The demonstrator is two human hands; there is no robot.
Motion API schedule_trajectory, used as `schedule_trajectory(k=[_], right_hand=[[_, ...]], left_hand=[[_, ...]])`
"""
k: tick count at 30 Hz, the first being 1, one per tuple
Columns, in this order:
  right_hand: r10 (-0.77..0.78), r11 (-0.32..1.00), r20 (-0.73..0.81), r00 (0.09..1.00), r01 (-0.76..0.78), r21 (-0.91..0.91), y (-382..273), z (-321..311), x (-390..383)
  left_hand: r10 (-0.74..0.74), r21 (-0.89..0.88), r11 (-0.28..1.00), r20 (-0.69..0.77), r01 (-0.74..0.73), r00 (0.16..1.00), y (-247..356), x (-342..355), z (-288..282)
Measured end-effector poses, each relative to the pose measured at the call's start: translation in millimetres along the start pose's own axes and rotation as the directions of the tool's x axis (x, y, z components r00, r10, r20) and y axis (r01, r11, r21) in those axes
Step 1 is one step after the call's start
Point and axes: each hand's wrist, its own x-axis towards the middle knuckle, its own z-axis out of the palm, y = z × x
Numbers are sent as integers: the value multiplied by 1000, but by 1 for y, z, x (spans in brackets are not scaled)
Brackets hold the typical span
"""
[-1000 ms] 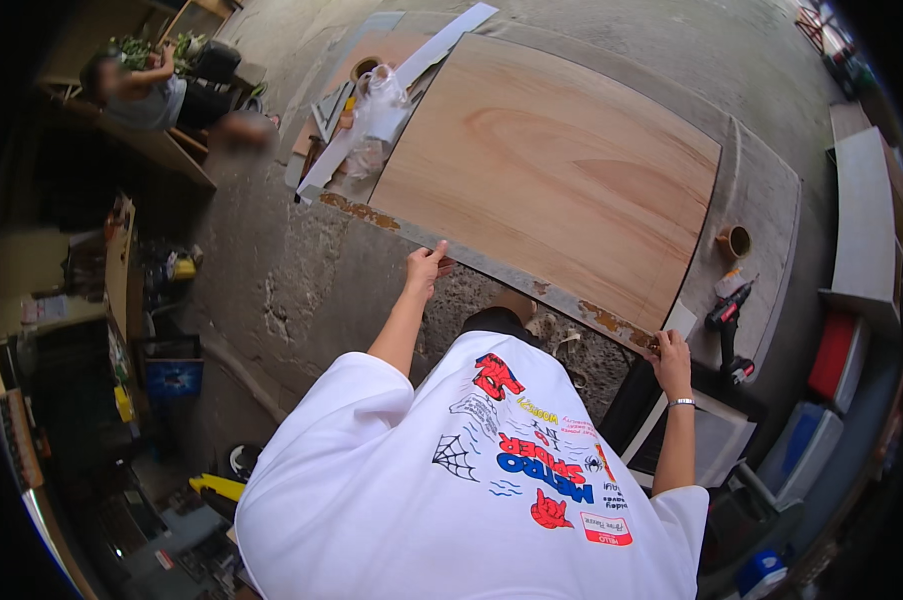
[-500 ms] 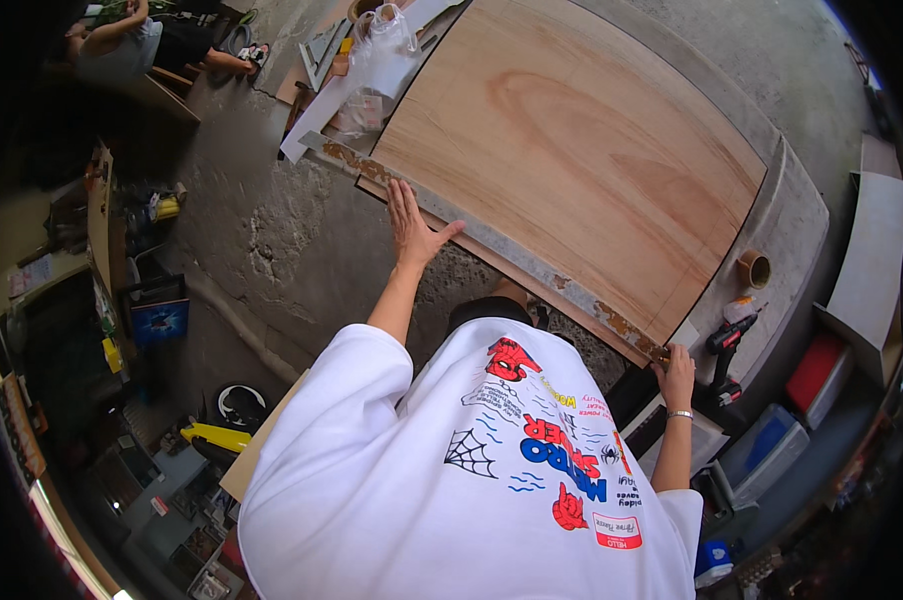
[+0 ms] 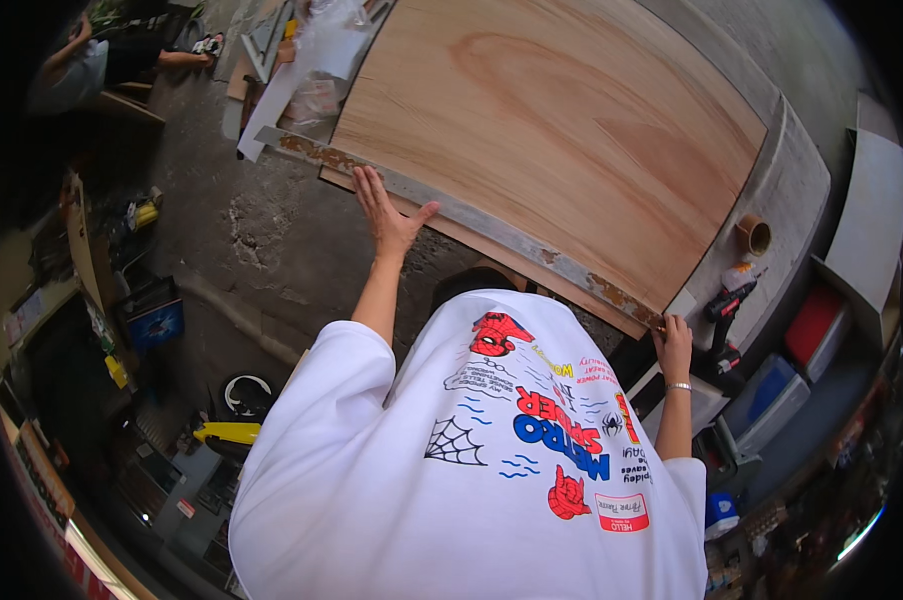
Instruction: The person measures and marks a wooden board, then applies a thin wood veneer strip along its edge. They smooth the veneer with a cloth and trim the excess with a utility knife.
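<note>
A large plywood board with curved brown grain lies on the work table. Along its near edge rests a long metal straightedge, worn and patched with brown, leaving a narrow strip of wood showing on my side. My left hand presses on the straightedge toward its left end, fingers stretched and thumb spread. At the right end, by the board's near corner, my right hand has its fingers bent together in a pinch. Whatever is between those fingertips is too small to make out.
A cordless drill and a brown tape roll sit on the table's right side. Clear plastic bags and a white strip lie at the far left. A person sits beyond; plastic bins stand at right.
The whole view has shifted, so the board and straightedge appear further left and higher. Both hands keep their places on the straightedge and at the board's corner.
</note>
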Motion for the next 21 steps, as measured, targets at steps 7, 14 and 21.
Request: schedule_trajectory(k=[7, 14, 21], right_hand=[[33, 999, -5, 999, -33, -16, 0, -2, -1], [17, 1000, 1, 1000, -17, 13, -2, -4, -3], [-12, 1000, -2, 1000, 12, 20, 0, -2, -5]], left_hand=[[-13, -26, 1000, 61, 15, 998, -2, -4, 5], [-19, 4, 1000, 92, 18, 996, -6, -3, 3], [-40, 11, 999, 109, 39, 993, -6, -4, 3]])
